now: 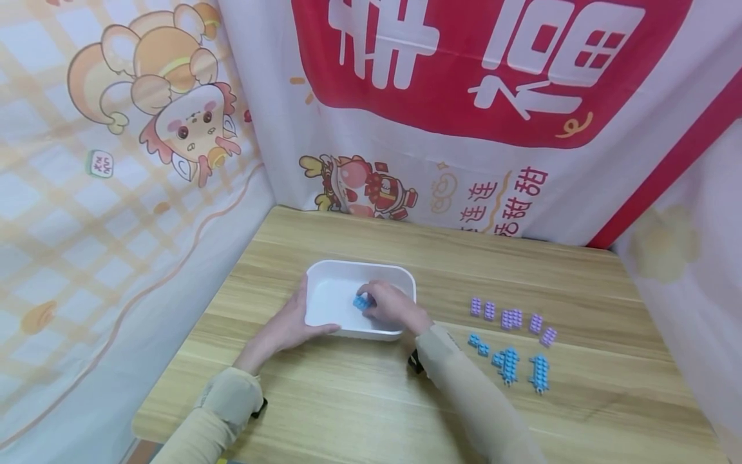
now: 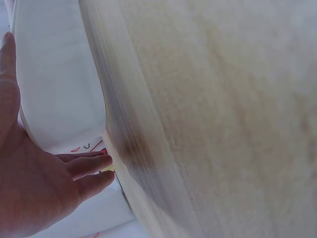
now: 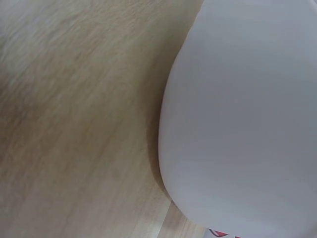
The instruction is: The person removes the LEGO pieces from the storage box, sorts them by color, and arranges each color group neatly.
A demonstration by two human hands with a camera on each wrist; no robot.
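A white plastic bin stands on the wooden table. My left hand rests on its left side, thumb along the front rim and fingers extended along the side wall. In the left wrist view that hand shows straight fingers by the bin's outer wall. Inside the bin, the fingers of my right hand pinch a light-blue toy brick piece. The right wrist view holds only the bin's outer wall and the tabletop; the right fingers are hidden there.
Right of the bin, several purple bricks lie in a loose row on the table. Nearer are small light-blue bricks and two longer light-blue assemblies, one left and one right. Printed cloth hangs behind the table.
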